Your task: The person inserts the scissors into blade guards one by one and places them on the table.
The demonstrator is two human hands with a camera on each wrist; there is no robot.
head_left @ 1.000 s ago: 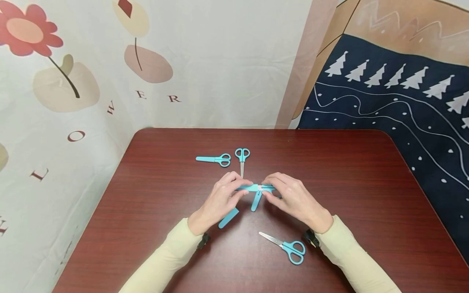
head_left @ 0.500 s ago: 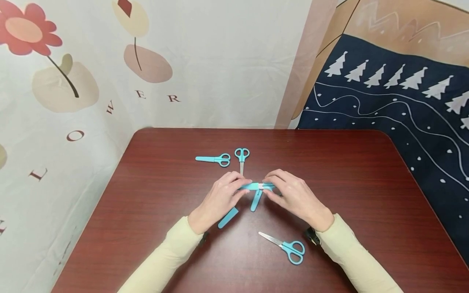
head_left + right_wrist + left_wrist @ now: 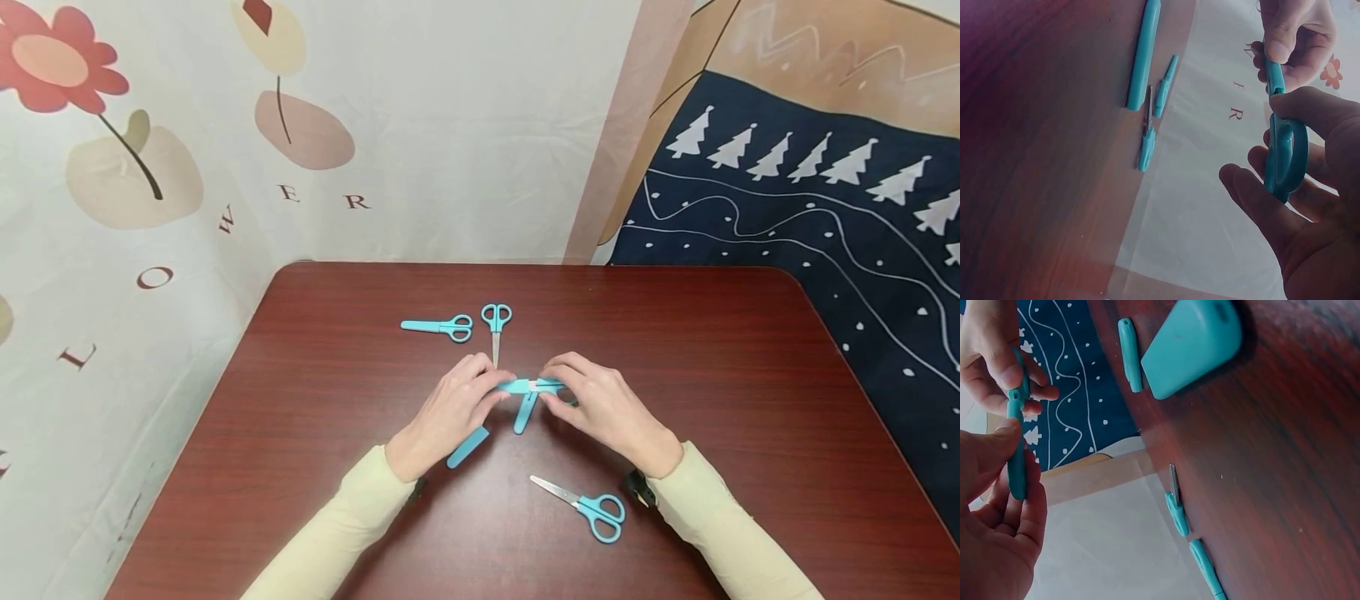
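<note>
My left hand [image 3: 453,400] pinches a turquoise scissors sheath [image 3: 516,386] between thumb and fingers. With my right hand [image 3: 603,404] I hold a pair of scissors [image 3: 1286,156] by its turquoise handles. Their blades are mostly inside the sheath; only a short bright strip shows at its mouth. Both hands are above the table, facing each other. Below them lie two loose sheaths, one sheath [image 3: 525,412] under the held scissors and another sheath [image 3: 467,447] beside my left wrist, large in the left wrist view [image 3: 1194,347].
Bare-bladed scissors [image 3: 600,512] lie near my right wrist. Farther back are another bare-bladed pair [image 3: 496,321] and a sheathed pair [image 3: 438,327], side by side. The brown table [image 3: 712,350] ends at a patterned cloth [image 3: 465,167] behind.
Both hands stay nearly in place, with only a slight shift of the sheath and scissors between them. The things on the table have not moved.
</note>
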